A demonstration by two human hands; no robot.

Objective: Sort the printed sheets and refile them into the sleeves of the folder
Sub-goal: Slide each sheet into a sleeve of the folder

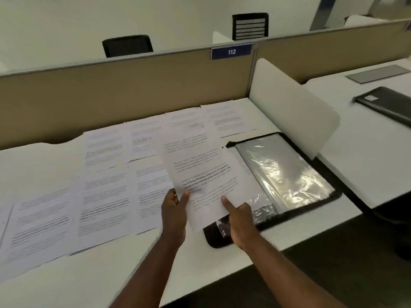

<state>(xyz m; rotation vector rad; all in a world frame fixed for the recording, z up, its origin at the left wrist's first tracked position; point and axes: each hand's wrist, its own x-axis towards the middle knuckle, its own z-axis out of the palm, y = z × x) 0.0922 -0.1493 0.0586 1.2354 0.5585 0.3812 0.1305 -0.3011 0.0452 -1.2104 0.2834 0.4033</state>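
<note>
- Head view: the left hand (175, 207) grips the lower left edge of a printed sheet (201, 172), thumb on the front face and fingers behind it.
- The right hand (239, 221) holds the same sheet at its lower right corner, thumb laid on the paper, the other fingers curled beneath.
- The sheet is white, lifted off the desk (55, 158) and tilted, its top edge leaning left; it carries several short paragraphs, one in bold near the middle. The print is too blurred to read.
- It hangs above the left part of the folder (333, 196), hiding that side.
- The folder lies open at the right end of the desk, black-edged, with one glossy clear sleeve (287, 172) showing, crinkled and catching the light.
- Seven other sheets (104, 185) can be counted flat on the desk, set out in rows left of the folder, edges touching or overlapping; at the far left the count is uncertain.
- A tan partition (133, 85) behind the desk bears a blue tag (231, 51) reading 112.
- Two black chairs (127, 45) stand beyond it.
- A dark flat case (387, 103) lies on the next desk to the right.
</note>
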